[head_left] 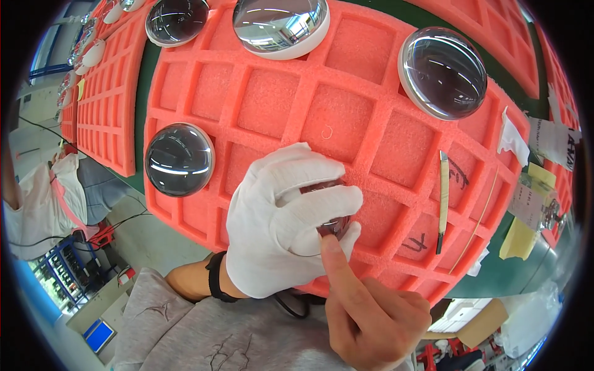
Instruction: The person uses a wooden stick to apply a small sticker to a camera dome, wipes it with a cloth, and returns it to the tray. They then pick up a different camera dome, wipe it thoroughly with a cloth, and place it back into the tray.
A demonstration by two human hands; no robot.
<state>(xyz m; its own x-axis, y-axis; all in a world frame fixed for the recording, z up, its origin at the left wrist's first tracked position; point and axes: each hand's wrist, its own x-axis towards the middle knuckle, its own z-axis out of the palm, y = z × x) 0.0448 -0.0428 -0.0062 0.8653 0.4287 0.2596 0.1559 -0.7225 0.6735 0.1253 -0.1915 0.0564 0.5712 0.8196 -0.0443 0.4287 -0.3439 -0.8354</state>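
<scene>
My left hand (288, 216), in a white glove, is closed around a clear domed glass lens (335, 226). Only parts of the lens show between the gloved fingers; the rest is covered. My bare right hand (377, 318) comes in from the lower right with its index finger stretched out. That fingertip touches the lens near its lower edge, while the other fingers are curled and no object shows in them. Beneath both hands lies a pink foam tray (388, 235) divided into square pockets.
Larger domed lenses rest on the foam: a left one (179, 159), a far-left one (177, 21), a far-middle one (281, 25) and a right one (443, 73). A slim knife (442, 201) and thin stick (475, 221) lie at right. Another person (74, 191) is at left.
</scene>
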